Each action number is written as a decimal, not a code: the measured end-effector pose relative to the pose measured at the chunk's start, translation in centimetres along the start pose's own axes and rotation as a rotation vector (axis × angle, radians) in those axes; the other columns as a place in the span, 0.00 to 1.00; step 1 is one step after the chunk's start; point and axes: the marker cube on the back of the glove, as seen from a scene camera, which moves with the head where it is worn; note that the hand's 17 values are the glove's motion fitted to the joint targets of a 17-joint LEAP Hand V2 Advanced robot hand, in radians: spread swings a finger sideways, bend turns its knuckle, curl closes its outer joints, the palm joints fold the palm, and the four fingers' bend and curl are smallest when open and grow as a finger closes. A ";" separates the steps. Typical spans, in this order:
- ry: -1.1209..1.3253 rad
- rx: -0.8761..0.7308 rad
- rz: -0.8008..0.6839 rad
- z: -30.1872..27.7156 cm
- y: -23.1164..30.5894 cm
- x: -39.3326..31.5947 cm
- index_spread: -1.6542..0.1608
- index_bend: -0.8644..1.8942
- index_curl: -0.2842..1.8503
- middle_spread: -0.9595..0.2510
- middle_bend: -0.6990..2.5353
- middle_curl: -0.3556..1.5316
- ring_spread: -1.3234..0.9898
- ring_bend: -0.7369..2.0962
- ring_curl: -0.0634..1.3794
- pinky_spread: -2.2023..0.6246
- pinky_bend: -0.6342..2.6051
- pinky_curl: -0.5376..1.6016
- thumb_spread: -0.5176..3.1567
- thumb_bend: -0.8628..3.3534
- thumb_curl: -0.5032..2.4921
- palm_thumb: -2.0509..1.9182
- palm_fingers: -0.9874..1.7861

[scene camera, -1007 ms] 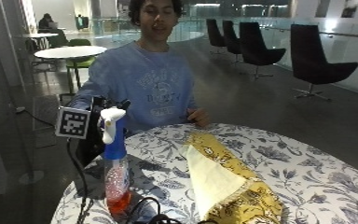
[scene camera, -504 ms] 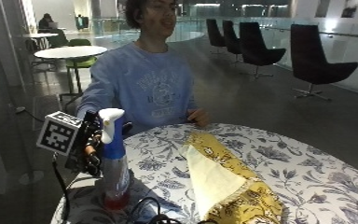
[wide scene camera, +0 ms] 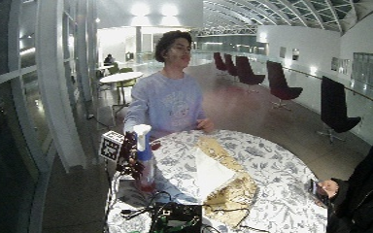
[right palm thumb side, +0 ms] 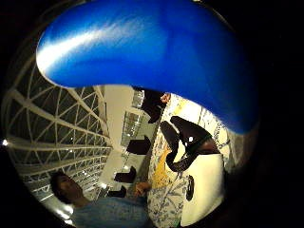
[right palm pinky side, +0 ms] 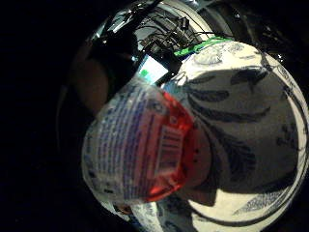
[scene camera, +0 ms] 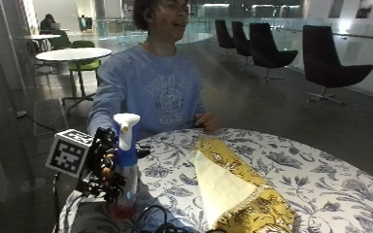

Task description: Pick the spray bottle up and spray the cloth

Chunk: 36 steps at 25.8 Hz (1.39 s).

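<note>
One person in a blue sweatshirt point(scene camera: 151, 94) sits behind a round table point(scene camera: 315, 170) covered by a white cloth printed with dark flowers. At the lower left of the outside view, the gloved right hand point(scene camera: 106, 167) is wrapped around the neck of a spray bottle point(scene camera: 126, 165), fingers curled round it just below the trigger. The bottle stands upright near the table's left edge; whether its base touches the tabletop cannot be told. It has a white spray head, a blue collar and a clear body with red liquid low down.

Toward the lower middle of the frame a yellow patterned cloth point(scene camera: 251, 204) lies on the table, folded so that a pale cream underside faces up. It runs from the table's far edge toward the near edge, well apart from the bottle. The person's bare left hand point(scene camera: 206, 121) rests at the far edge of the table, near the cloth's far end.

Black cables point(scene camera: 157, 221) lie at the bottom of the frame, just beside the bottle's base.

From the palm, the little finger side view is filled by the bottle's labelled body and red liquid, with the flowered tablecloth beyond it. The thumb side view shows the blue collar arching close across the upper part.

Dark chairs point(scene camera: 332, 68) stand on the floor at the upper right.
</note>
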 end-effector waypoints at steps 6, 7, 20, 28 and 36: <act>0.010 0.048 -0.080 0.1 -0.6 0.6 0.73 0.37 0.21 0.75 0.38 0.41 0.56 0.46 0.28 0.87 0.31 0.40 0.41 0.22 0.28 0.73 0.63; 0.012 0.046 -0.089 -0.1 -0.6 0.6 0.74 0.38 0.21 0.74 0.37 0.41 0.56 0.45 0.28 0.87 0.31 0.40 0.41 0.22 0.29 0.74 0.64; 0.018 -0.507 -0.140 1.2 2.2 -8.9 0.77 0.36 0.25 0.74 0.33 0.41 0.55 0.46 0.30 0.86 0.30 0.41 0.37 0.21 0.32 0.76 0.71; 0.056 -0.766 -0.096 4.3 3.7 -11.3 0.78 0.35 0.25 0.75 0.33 0.41 0.55 0.46 0.30 0.86 0.30 0.41 0.37 0.20 0.34 0.76 0.72; 0.077 -0.835 -0.044 5.7 4.8 -10.2 0.79 0.34 0.24 0.75 0.32 0.42 0.56 0.45 0.31 0.86 0.29 0.41 0.37 0.20 0.34 0.76 0.72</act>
